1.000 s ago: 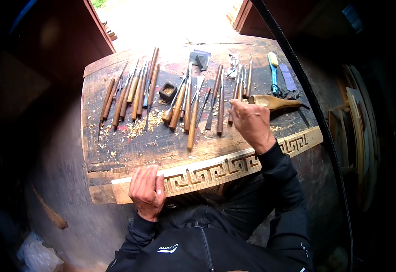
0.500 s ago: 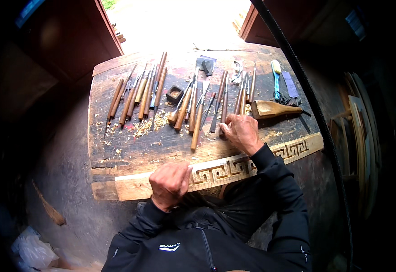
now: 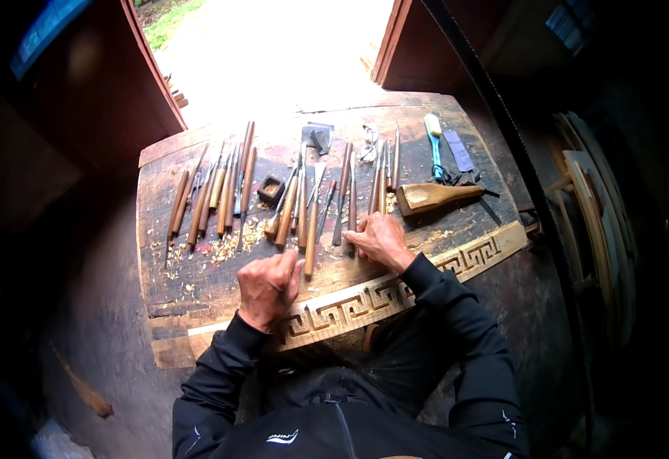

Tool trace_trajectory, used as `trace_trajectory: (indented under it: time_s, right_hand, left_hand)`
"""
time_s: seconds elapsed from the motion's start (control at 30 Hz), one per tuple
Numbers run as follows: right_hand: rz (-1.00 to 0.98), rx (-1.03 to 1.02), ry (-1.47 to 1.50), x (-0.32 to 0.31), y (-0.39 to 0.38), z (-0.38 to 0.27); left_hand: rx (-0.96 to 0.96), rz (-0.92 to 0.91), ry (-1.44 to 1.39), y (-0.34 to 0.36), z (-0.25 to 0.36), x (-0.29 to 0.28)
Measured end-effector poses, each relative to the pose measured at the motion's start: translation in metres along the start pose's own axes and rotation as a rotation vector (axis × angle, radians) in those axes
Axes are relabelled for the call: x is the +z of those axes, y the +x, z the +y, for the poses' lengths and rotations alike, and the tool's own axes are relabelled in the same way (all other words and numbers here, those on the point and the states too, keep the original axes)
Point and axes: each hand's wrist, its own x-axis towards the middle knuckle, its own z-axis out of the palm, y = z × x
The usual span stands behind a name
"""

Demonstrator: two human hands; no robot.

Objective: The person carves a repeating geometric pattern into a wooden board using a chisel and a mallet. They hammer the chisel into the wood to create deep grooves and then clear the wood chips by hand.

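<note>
My right hand (image 3: 382, 239) is at the middle of the bench, its thumb and fingers closed on the lower end of a chisel's (image 3: 352, 200) dark wooden handle. The chisel lies among other carving tools. My left hand (image 3: 268, 287) is curled with its knuckles up, over the near edge of the bench beside a long pale board (image 3: 361, 300). Whatever its fingers hold, if anything, is hidden. A stepped fret pattern is carved into the board, which lies along the bench's near edge. A chisel with a light wooden handle (image 3: 310, 249) lies between my hands.
The worn wooden bench (image 3: 196, 287) carries several chisels and gouges (image 3: 219, 187), wood shavings (image 3: 250, 232) and a small black box (image 3: 271, 189). To the right lie a wooden mallet (image 3: 434, 198) and a blue brush (image 3: 435, 149). A dark strap (image 3: 495, 92) crosses the right side.
My left hand has risen off the carved board and moved forward toward the tools. My right hand stays at the chisel handle. The whole view has shifted slightly.
</note>
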Motion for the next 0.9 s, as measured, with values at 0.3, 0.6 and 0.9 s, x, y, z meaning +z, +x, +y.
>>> trace_trajectory:
  time_s: [0.3,0.6,0.9]
  right_hand:
    - [-0.166,0.052,0.666,0.005,0.000,0.017]
    - [-0.149,0.027,0.643,0.007,-0.008,0.012]
    - [-0.190,0.097,0.416,-0.010,-0.009,-0.009]
  left_hand:
    - [-0.036,-0.001,-0.031,-0.008,0.003,-0.004]
    - [-0.029,0.000,-0.041,-0.022,0.021,-0.009]
    - [0.118,-0.237,-0.143,-0.057,0.081,-0.006]
